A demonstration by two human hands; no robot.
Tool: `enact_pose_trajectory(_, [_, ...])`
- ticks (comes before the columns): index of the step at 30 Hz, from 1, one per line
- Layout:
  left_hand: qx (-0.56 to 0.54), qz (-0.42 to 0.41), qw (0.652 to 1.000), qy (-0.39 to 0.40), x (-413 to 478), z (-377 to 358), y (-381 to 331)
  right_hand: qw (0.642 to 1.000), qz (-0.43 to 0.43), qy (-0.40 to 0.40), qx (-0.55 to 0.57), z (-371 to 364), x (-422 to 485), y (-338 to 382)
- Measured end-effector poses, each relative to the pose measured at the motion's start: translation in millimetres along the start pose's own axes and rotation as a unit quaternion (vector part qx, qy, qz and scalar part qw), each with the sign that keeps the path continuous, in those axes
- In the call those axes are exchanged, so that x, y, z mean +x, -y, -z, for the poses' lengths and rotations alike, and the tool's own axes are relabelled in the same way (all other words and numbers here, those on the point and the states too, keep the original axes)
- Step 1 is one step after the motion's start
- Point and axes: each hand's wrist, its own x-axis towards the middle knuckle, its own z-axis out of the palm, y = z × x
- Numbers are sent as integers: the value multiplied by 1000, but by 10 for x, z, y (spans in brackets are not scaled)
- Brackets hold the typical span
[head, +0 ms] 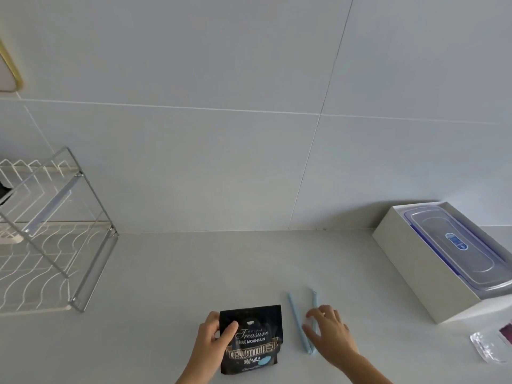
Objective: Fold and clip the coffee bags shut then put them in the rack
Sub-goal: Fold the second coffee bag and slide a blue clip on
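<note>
A black coffee bag (253, 345) with "Treasure Blue Mountain" print lies on the grey counter near the front edge, its top folded over. My left hand (214, 338) grips the bag's left side, thumb on its front. To the right of the bag lies a light blue sealing clip (297, 322), opened into a narrow V. My right hand (329, 332) rests over the clip's right arm with fingers spread, touching it. The wire rack (52, 234) with metal frame stands at the far left.
A white box (415, 261) holding a clear lidded plastic container (454, 245) stands at the right. A clear plastic wrapper (489, 347) lies at the right edge. A tiled wall rises behind the counter. A dark object sits in the rack's upper tier at the left edge.
</note>
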Motion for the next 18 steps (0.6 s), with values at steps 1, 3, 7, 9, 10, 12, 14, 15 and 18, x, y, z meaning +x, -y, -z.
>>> enact_pose_trajectory(1, [-2, 10, 1000, 13, -35, -27, 12, 1000, 7, 16, -12, -68, -26, 40])
enact_pose_trajectory(3, [4, 20, 999, 25, -93, -68, 43, 999, 15, 32, -29, -177, -93, 78])
enact_pose_trajectory(7, [4, 22, 1000, -2, -159, -115, 69, 999, -5, -21, 25, -180, -174, -23])
enact_pose_trajectory(9, [4, 19, 1000, -13, -175, -131, 87, 990, -37, -38, 131, -87, -166, -75])
enact_pose_trajectory(10, [4, 18, 1000, -18, -180, -139, 95, 978, -57, -41, 199, -16, -160, -95])
enact_pose_trajectory(12, [5, 11, 999, -29, -178, -154, 109, 950, -73, -33, 302, 170, -170, -103])
enact_pose_trajectory(14, [0, 3, 999, -42, -167, -164, 121, 942, -32, -37, 331, 360, -183, -80])
enact_pose_trajectory(15, [-2, 2, 999, -45, -158, -167, 130, 942, -2, -36, 334, 461, -205, -44])
enact_pose_trajectory(18, [-8, 2, 999, -50, -130, -172, 152, 951, 63, -13, 302, 730, -299, 127])
